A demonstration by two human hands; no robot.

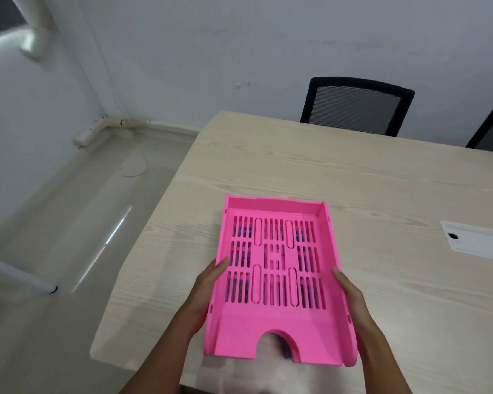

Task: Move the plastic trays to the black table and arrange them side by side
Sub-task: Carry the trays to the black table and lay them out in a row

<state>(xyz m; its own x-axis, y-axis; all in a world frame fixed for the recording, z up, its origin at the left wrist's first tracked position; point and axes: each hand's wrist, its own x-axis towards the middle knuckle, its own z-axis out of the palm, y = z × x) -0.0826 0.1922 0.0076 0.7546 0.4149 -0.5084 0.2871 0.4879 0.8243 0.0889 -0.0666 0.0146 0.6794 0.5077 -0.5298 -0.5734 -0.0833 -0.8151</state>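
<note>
— Two hands hold one tray: the left hand (211, 282) grips the left wall of the pink tray (276, 282) and the right hand (350, 288) grips its right wall, thumbs over the rims.

— How far along is the job?

— Early, I judge. The pink tray sits over the near corner of the pale wood table (353, 177), and no black table is in view.

— Anything inside the pink tray?

— Nothing lies in it. Through its slots and the front notch something blue-purple (285, 348) shows just beneath; maybe another tray, but I cannot tell.

— And beyond the pink tray?

— A white cable panel (478, 240) to its right, then two black chairs (356, 105) at the table's far edge.
</note>
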